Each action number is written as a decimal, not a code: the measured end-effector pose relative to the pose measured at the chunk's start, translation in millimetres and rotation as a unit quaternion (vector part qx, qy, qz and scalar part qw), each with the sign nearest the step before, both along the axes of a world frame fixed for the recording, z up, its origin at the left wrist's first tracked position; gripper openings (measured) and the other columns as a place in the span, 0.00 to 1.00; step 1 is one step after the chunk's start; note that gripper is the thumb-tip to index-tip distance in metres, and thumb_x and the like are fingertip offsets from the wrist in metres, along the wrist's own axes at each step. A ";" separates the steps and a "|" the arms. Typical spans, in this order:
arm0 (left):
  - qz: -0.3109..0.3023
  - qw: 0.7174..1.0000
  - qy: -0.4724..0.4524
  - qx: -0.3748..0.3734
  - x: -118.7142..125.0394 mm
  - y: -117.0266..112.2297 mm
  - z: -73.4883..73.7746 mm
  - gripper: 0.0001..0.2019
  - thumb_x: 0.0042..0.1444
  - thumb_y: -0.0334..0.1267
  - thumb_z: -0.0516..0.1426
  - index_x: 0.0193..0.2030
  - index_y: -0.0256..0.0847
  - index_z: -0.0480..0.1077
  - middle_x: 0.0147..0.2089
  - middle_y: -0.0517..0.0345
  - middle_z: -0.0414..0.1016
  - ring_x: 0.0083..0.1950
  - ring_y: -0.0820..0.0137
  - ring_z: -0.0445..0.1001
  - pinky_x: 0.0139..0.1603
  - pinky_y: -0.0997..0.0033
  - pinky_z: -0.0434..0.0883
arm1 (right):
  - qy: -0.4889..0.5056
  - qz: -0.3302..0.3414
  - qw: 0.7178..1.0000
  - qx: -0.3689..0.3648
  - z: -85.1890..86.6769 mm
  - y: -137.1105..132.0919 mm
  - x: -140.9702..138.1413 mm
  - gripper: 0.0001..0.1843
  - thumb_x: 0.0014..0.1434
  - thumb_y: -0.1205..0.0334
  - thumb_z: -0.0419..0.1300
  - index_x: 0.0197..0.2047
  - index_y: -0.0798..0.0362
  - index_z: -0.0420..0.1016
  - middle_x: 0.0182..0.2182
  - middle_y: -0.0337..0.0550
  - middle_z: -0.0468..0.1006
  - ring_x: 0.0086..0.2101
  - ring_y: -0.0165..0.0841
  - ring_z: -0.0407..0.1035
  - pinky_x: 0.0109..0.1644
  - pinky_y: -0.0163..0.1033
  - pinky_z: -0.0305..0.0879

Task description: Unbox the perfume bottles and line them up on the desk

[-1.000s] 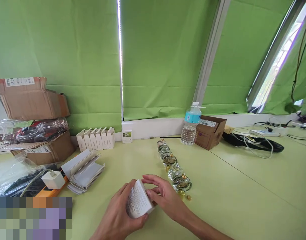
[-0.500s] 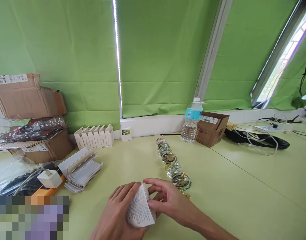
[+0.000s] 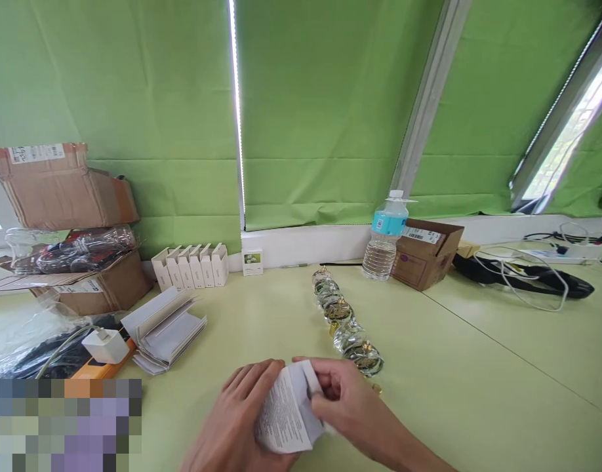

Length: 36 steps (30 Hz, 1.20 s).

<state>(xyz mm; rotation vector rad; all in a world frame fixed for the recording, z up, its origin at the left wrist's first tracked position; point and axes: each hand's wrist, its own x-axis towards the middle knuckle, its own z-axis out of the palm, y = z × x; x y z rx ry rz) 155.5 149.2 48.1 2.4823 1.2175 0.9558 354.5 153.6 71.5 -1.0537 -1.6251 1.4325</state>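
Both my hands hold a small white carton (image 3: 287, 413) printed with fine text, low at the table's near edge. My left hand (image 3: 237, 423) wraps round its left side. My right hand (image 3: 353, 410) pinches a flap at its open top end. Just beyond my right hand a row of several small glass bottles with gold caps (image 3: 344, 324) runs away from me across the pale green table (image 3: 478, 387).
A stack of flat white cartons (image 3: 166, 328) lies at the left, with several upright white boxes (image 3: 193, 267) behind it. Cardboard boxes (image 3: 65, 190), a white charger (image 3: 105, 345), a water bottle (image 3: 385, 237), a brown box (image 3: 426, 254) and black cables (image 3: 522, 278) line the back.
My right hand has shifted from the carton's side to its top end and lifted a flap there. The carton sits slightly lower and nearer to me.
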 end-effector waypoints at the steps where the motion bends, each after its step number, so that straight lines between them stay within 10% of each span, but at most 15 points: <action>1: 0.011 1.000 -0.004 -0.012 -0.9 -0.4 -0.7 0.34 0.42 0.41 0.61 0.59 0.49 0.59 0.56 0.54 0.71 0.54 0.61 0.72 0.54 0.67 0.70 | 0.006 0.001 1.000 -0.012 -0.2 3.5 3.6 0.17 0.50 0.69 0.54 0.43 0.54 0.76 0.32 0.41 0.78 0.31 0.33 0.71 0.31 0.34 0.65; 6: 0.044 0.998 -0.035 -0.033 -5.6 0.7 -8.8 0.37 0.42 0.41 0.62 0.61 0.46 0.55 0.57 0.50 0.70 0.55 0.60 0.71 0.54 0.65 0.71 | -0.101 -0.112 0.986 0.069 -14.3 16.8 13.7 0.31 0.55 0.62 0.57 0.63 0.48 0.60 0.50 0.49 0.74 0.42 0.40 0.72 0.40 0.44 0.71; 12: 0.045 0.996 -0.063 -0.036 -3.7 1.8 -7.3 0.37 0.40 0.37 0.63 0.59 0.47 0.54 0.55 0.54 0.70 0.54 0.63 0.72 0.53 0.68 0.71 | -0.260 -0.112 0.875 0.394 -19.3 3.4 5.7 0.18 0.59 0.66 0.55 0.50 0.40 0.73 0.51 0.46 0.70 0.52 0.43 0.62 0.53 0.49 0.64; 23: 0.048 0.996 -0.038 0.072 -3.6 6.7 -30.4 0.43 0.40 0.37 0.62 0.63 0.44 0.47 0.57 0.47 0.68 0.55 0.58 0.72 0.53 0.60 0.73 | -0.215 -0.045 0.841 0.495 10.8 -13.6 -2.0 0.13 0.62 0.69 0.54 0.47 0.50 0.75 0.42 0.45 0.76 0.41 0.36 0.65 0.46 0.43 0.65; 36: 0.030 0.999 -0.013 0.038 -1.7 5.1 -24.3 0.41 0.43 0.38 0.61 0.63 0.45 0.47 0.58 0.48 0.67 0.57 0.59 0.70 0.56 0.59 0.71 | -0.231 -0.065 0.877 0.416 0.8 -7.8 3.9 0.16 0.64 0.65 0.53 0.24 0.54 0.64 0.25 0.38 0.70 0.30 0.28 0.62 0.37 0.37 0.58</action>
